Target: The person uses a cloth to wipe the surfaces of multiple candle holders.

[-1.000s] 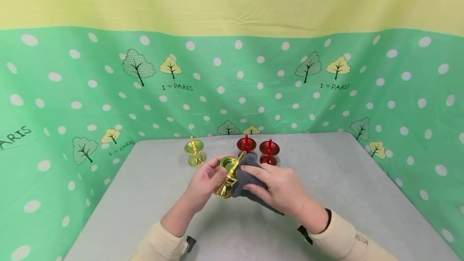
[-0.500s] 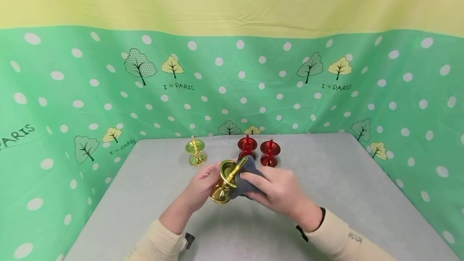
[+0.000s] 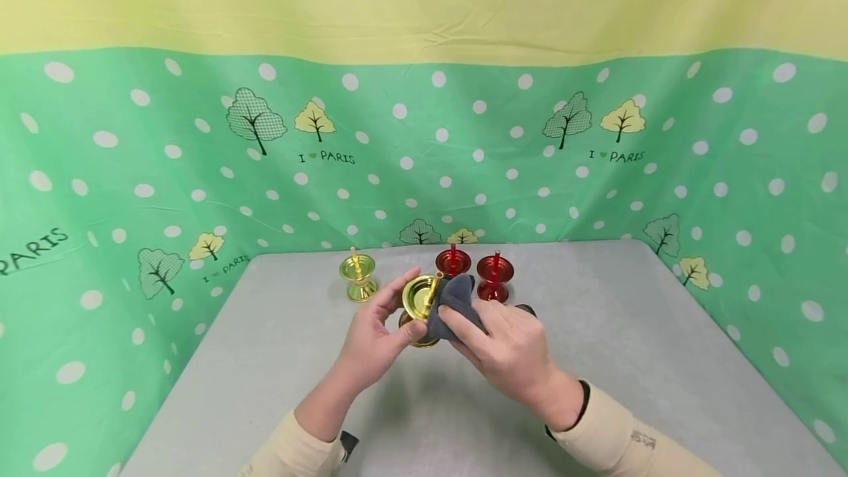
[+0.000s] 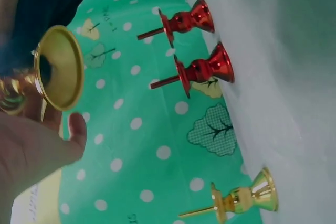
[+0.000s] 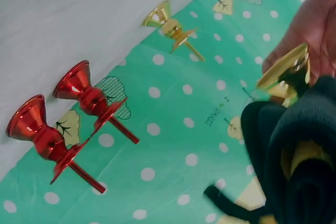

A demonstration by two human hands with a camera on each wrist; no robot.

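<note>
My left hand (image 3: 371, 341) grips a shiny gold candle holder (image 3: 416, 299) above the table, thumb low in front and fingers behind its dish. The dish faces up toward the head camera, and its thin tube leans right. In my right hand (image 3: 517, 348) is a dark grey cloth (image 3: 453, 315), bunched against the right side of the dish and tube. It hides part of the stem. The left wrist view shows the holder's flared base (image 4: 63, 66) from below. Cloth folds (image 5: 294, 124) cover most of my right fingers in the right wrist view.
Another gold candle holder (image 3: 358, 271) stands upright at the back of the grey table (image 3: 265, 374), left of my hands. Two red candle holders, one (image 3: 453, 262) partly behind the cloth and one (image 3: 495, 271) to its right, stand behind. A green dotted curtain (image 3: 371, 190) borders the table.
The held candle holder first tipped to show its base toward me, then rose slightly and turned its dish upward. My left thumb has come round in front. The cloth stays against its right side.
</note>
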